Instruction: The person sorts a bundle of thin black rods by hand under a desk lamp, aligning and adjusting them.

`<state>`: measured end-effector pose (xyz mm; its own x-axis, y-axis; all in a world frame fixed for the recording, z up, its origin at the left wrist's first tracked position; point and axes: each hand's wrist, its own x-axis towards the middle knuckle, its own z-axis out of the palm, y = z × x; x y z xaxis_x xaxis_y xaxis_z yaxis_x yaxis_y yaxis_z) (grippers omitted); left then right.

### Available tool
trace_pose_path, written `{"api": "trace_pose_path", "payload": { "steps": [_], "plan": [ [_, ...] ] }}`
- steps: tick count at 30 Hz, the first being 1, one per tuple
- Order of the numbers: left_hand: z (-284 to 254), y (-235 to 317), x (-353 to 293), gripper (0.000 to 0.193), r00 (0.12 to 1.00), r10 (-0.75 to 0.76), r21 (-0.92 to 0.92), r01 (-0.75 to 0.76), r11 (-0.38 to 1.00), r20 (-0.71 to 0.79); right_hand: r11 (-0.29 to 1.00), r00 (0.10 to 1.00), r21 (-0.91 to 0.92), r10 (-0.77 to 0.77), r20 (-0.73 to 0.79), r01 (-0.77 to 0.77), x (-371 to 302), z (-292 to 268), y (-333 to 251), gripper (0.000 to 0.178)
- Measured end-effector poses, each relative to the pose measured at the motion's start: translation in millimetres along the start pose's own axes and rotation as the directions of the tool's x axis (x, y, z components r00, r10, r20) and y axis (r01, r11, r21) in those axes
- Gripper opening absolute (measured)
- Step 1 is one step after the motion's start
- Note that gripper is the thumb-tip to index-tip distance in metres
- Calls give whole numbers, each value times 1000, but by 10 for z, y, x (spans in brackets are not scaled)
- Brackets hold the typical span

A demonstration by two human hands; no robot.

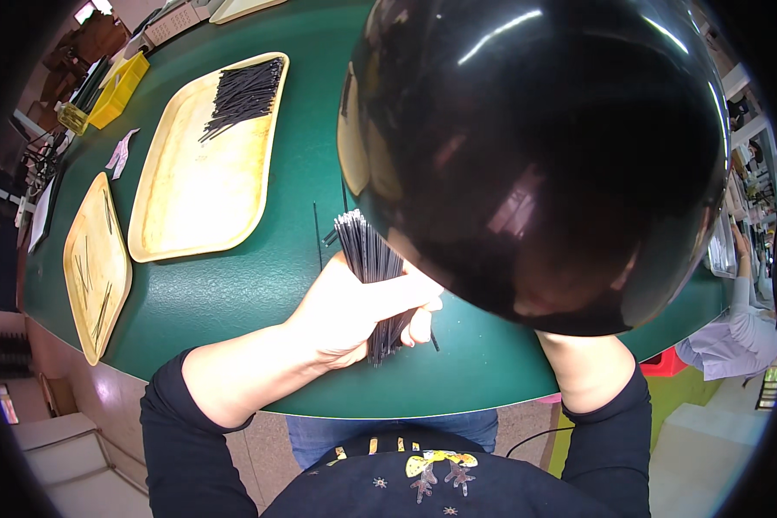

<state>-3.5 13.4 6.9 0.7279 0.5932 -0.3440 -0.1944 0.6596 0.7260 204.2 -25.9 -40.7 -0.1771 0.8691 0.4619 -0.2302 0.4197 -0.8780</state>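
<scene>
My left hand [341, 302] is closed around a thick bundle of thin black wires [371, 250] with silvery upper ends. The bundle stands nearly upright just over the green table [233, 328], its lower ends showing beneath my fingers. A few loose black wires [317, 233] lie on the table beside it. A large glossy black dome, like a lamp shade [535, 155], covers the area to the right of the bundle. My right forearm [589, 367] reaches up under the dome, which hides my right hand and anything in it.
To the left, a large cream tray [190, 207] has a pile of short black wires [246, 93] at its far end. A smaller tray [78, 259] with a few thin wires overhangs the left edge. Behind are a yellow bin [119, 90] and a pink scrap [123, 154]. Another person [738, 332] sits at far right.
</scene>
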Motion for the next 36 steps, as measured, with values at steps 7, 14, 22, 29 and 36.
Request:
{"api": "trace_pose_path", "payload": {
  "steps": [7, 14, 22, 29, 36],
  "plan": [
    [-4, -7, -4, 10, 1000, 14, -38, -14, 999, 15, 1000, 1000, 11, -17, -14, 17, -70, -58, -34, 52],
    [-70, -44, 19, 9, 997, -9, -166, 22, 986, 76, 999, 999, 15, -36, -35, 36, -17, -34, -15, 51],
    [91, 42, -37, 9, 982, 165, 208, -144, 968, -91, 998, 997, 33, -52, -56, 54, -31, 63, 25, 49],
    [62, 40, -23, 12, 982, 142, 306, -98, 947, -125, 996, 995, 46, -69, -76, 73, -88, 85, 29, 48],
    [69, 46, -18, 12, 982, 145, 303, -102, 948, -124, 994, 992, 53, -86, -90, 91, -39, 58, 41, 47]
  ]
}}
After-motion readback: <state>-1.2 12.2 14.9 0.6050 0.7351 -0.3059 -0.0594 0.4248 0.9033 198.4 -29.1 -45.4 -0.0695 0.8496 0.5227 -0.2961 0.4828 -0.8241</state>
